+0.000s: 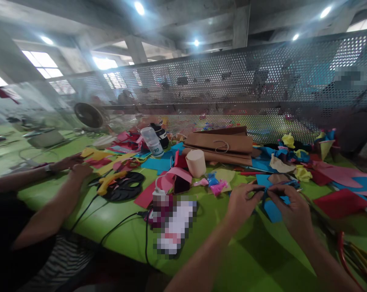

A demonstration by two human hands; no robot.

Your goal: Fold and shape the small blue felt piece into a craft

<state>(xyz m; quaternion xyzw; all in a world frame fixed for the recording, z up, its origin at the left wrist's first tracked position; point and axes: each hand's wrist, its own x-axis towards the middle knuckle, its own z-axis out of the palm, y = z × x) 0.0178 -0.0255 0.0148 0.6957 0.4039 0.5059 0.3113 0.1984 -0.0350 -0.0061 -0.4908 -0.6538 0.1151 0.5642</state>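
Note:
Over the green table (214, 243), my left hand (244, 200) and my right hand (288, 207) meet fingertip to fingertip. Pinched between them is a small blue strip (265, 190), partly covered by the fingers; its material is hard to make out. Both hands are closed on it, thumbs and forefingers together. Just below and behind the strip lies a flat blue sheet (271, 211). Close to my left hand are small shiny pink and blue pieces (216, 188).
A phone (175, 229) and cables lie left. A yellow glue gun (112, 182) rests on a black mat (131, 187), near a co-worker's hands (76, 164). Brown folded sheets (220, 146), a cream roll (195, 163) and a bottle (152, 142) stand behind. Red-handled tools (342, 251) lie right.

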